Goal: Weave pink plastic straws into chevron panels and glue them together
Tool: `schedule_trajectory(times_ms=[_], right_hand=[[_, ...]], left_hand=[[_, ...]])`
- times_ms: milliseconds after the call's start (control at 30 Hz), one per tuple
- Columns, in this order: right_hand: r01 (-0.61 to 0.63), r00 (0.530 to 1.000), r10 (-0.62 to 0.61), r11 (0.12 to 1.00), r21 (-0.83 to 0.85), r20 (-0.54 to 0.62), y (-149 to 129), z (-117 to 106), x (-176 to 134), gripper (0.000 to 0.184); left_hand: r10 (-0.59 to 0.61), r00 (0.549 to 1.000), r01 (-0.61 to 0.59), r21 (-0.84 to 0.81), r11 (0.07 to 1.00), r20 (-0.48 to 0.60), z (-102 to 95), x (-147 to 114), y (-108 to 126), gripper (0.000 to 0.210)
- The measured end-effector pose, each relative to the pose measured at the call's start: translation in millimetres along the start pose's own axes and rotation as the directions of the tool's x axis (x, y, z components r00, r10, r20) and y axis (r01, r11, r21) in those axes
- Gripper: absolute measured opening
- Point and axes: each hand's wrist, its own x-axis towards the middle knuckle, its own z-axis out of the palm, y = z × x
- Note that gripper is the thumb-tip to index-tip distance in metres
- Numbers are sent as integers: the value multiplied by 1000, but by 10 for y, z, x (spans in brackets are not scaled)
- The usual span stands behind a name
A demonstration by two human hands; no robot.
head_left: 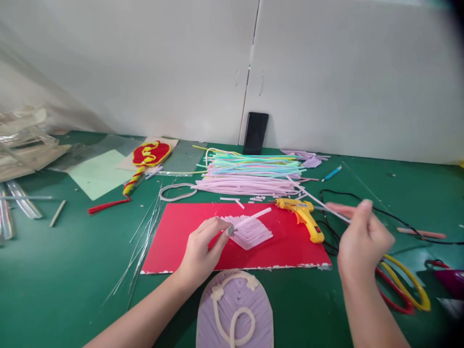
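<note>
My left hand (205,246) pinches a short pale pink pipe cleaner (255,216) between thumb and fingertips. Directly beneath lies a lilac, diamond-shaped piece of pipe cleaners laid in V-shaped rows (250,237), flat on a red board (174,237). To the right, my right hand (364,239) is closed on one end of a long pale pipe cleaner (315,199), which slants up towards the pile. Between the hands a yellow glue gun (306,220) lies on the board's right side. Nearest me is a rounded lilac panel (224,295) with a cream looped trim.
Behind the board lies a pile of pastel pipe cleaners (250,186), with a black phone (255,133) leaning against the wall. Thin wires (147,241) lie left, near a red-and-yellow fan-shaped craft (150,154). Scissors (409,282) and a black cord (387,215) are right.
</note>
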Motion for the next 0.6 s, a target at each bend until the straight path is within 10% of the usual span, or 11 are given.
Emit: schedule_trajectory(times_ms=[100,333,467,600], right_hand=[[-90,996,90,988,126,6,-187,112,-106,44],[246,969,-246,967,-64,1,-234,142,-102,36],[3,963,-20,998,66,267,-341,177,-240,43],[-129,792,9,980,154,610,-481,269,-405,32]], left_hand=[[12,1000,-12,-1,1000,-6,-4,12,11,13],[125,992,-124,47,991,-7,-5,-3,9,7],[146,989,-148,62,987,29,5,7,-7,3],[201,977,-207,82,975,77,15,16,-12,2]])
